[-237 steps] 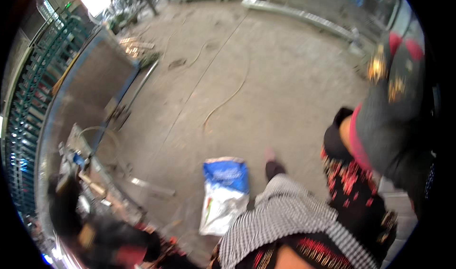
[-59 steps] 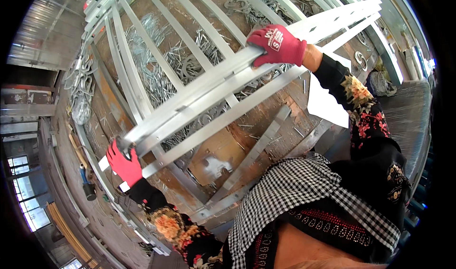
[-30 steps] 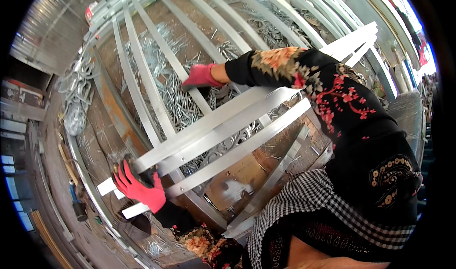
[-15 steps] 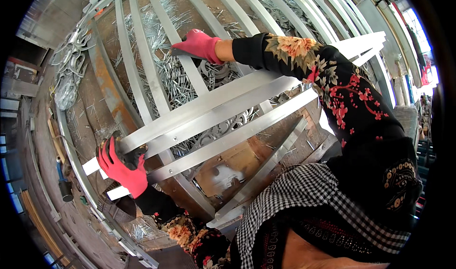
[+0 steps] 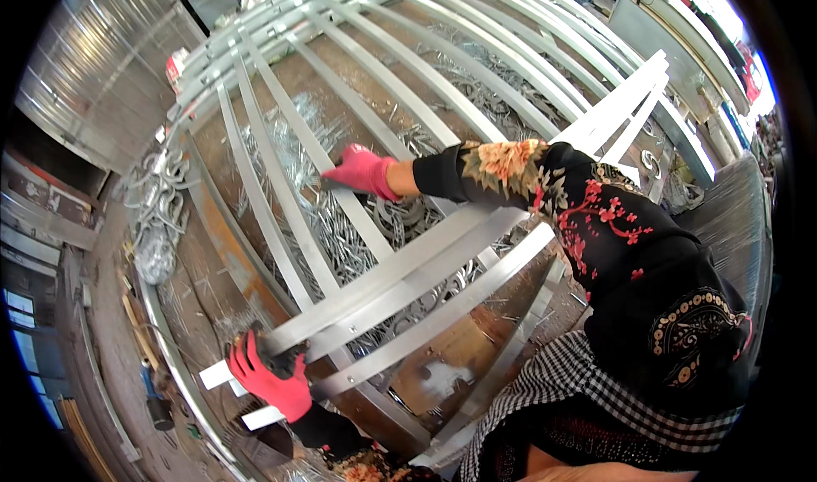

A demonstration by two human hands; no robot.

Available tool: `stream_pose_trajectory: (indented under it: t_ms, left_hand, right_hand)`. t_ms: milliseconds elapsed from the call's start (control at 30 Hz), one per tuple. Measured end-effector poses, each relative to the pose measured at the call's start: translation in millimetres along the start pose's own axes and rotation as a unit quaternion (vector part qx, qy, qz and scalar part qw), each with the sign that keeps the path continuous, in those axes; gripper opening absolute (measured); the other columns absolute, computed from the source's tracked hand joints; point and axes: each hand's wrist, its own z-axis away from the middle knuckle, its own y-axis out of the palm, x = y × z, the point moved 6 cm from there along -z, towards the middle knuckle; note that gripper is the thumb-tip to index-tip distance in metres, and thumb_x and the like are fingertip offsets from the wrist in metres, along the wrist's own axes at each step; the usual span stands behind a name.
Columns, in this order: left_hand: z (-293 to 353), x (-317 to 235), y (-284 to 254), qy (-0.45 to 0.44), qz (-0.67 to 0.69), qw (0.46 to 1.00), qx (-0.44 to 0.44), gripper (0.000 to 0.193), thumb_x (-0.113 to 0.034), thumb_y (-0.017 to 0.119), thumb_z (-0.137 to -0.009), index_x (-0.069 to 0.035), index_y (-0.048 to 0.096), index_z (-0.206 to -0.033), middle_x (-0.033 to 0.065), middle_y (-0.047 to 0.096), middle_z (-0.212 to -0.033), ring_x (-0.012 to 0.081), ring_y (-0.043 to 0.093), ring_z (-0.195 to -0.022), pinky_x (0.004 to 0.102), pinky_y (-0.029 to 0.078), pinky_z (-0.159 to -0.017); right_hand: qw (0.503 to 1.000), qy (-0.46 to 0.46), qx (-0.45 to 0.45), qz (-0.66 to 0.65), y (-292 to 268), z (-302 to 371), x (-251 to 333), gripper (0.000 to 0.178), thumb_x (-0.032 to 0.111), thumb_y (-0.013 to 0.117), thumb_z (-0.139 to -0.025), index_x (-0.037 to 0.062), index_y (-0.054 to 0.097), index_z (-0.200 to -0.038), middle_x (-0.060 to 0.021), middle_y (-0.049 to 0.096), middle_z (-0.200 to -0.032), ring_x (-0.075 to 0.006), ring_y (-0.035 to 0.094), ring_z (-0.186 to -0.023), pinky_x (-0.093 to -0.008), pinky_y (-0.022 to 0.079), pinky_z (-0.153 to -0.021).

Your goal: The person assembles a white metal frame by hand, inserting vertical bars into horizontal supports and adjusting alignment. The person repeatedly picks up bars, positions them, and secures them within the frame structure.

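My left hand, in a pink glove with a dark palm, is wrapped round the left part of a pair of silver metal bars lying side by side across the frame. Just below it, a separate silver bar with small holes runs roughly parallel. Farther off, my right hand, gloved in pink, is closed over one long metal slat of the frame. Its fingertips are partly hidden. My right forearm reaches across above the bars.
Loose metal pins and curved metal pieces lie heaped beneath the slats. A rusty strip runs along the left. A hammer and ring-shaped metal parts lie beyond it. A plastic-wrapped block stands at right.
The view has tilted up, so more of the frame's far end shows and everything sits lower and farther right. Both hands keep their places on the metal.
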Motion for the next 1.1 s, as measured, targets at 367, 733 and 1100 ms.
stream_pose_trajectory:
  t_ms: [367, 733, 1100]
  left_hand:
    - [-2.1, -6.6, -12.3, 0.005, -0.012, 1.000, 0.013, 0.077, -0.043, 0.071, -0.058, -0.004, 0.052, -0.121, 0.0186, 0.050, -0.120, 0.0401, 0.039, -0.118, 0.0524, 0.029, -0.101]
    - [-7.3, -7.6, -1.7, 0.035, -0.019, 0.997, 0.066, 0.074, -0.050, 0.069, -0.064, -0.004, 0.055, -0.120, 0.0183, 0.051, -0.116, 0.0399, 0.044, -0.110, 0.0529, 0.030, -0.099]
    - [-10.1, -4.8, 8.9, 0.009, 0.012, 0.999, 0.038, 0.074, -0.055, 0.065, -0.063, -0.004, 0.057, -0.117, 0.0140, 0.056, -0.115, 0.0366, 0.047, -0.110, 0.0493, 0.032, -0.099]
  right_hand:
    - [0.994, -0.052, -0.027, -0.087, -17.9, -1.9, 29.1, 0.060, 0.050, 0.065, -0.075, -0.0091, 0.065, -0.086, -0.0231, 0.065, -0.082, -0.0298, 0.064, -0.073, -0.0381, 0.050, -0.069]
    - [0.988, 0.033, 0.083, -0.124, -2.8, -0.9, 8.4, 0.065, 0.053, 0.069, -0.070, -0.0050, 0.066, -0.098, -0.0142, 0.066, -0.091, -0.0210, 0.062, -0.079, -0.0338, 0.049, -0.075]
    - [0.993, 0.006, 0.108, -0.052, -19.1, 20.0, 9.1, 0.069, 0.059, 0.063, -0.074, -0.0061, 0.065, -0.096, -0.0139, 0.064, -0.086, -0.0213, 0.059, -0.075, -0.0357, 0.047, -0.074]
